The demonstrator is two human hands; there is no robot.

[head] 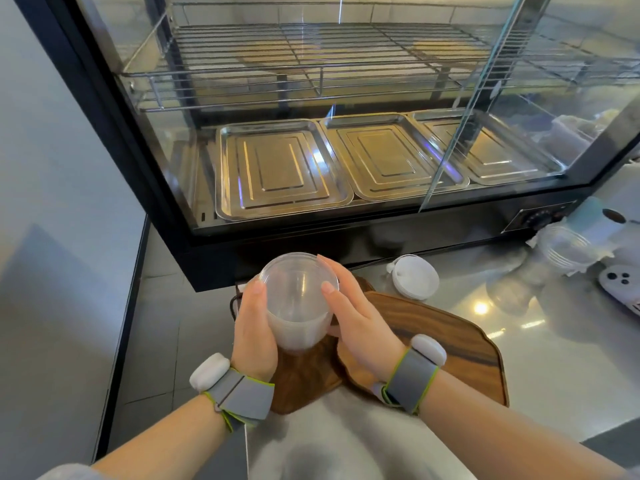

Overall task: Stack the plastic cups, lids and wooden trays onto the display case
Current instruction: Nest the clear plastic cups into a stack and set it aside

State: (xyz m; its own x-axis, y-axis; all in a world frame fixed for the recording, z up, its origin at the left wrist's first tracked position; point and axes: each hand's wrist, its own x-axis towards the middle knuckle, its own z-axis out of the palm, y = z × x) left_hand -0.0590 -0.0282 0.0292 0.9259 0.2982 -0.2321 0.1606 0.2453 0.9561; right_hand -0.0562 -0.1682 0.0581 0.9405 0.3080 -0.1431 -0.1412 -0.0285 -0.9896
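A stack of clear plastic cups [298,308] sits between both hands, held above the near left end of a dark wooden tray [446,344] that lies on the steel counter [561,368]. The left hand [254,336] wraps the stack's left side, its thumb laid up along the rim and its palm against the wall. The right hand [356,315] closes on the right side, thumb resting on the rim's near edge and fingers curled round the far side, so both hands grip the cups from opposite sides. The open mouth of the stack tilts slightly toward the camera. Both forearms come in from the bottom of the view, each wrist wearing a grey band [410,377] with a white pod.

A white lid [415,277] lies on the counter just beyond the tray's far edge, to the right of the cups. The glass display case [346,133] stands behind, near the hands, with three steel pans [280,171] on its floor and a wire rack [311,60] above.
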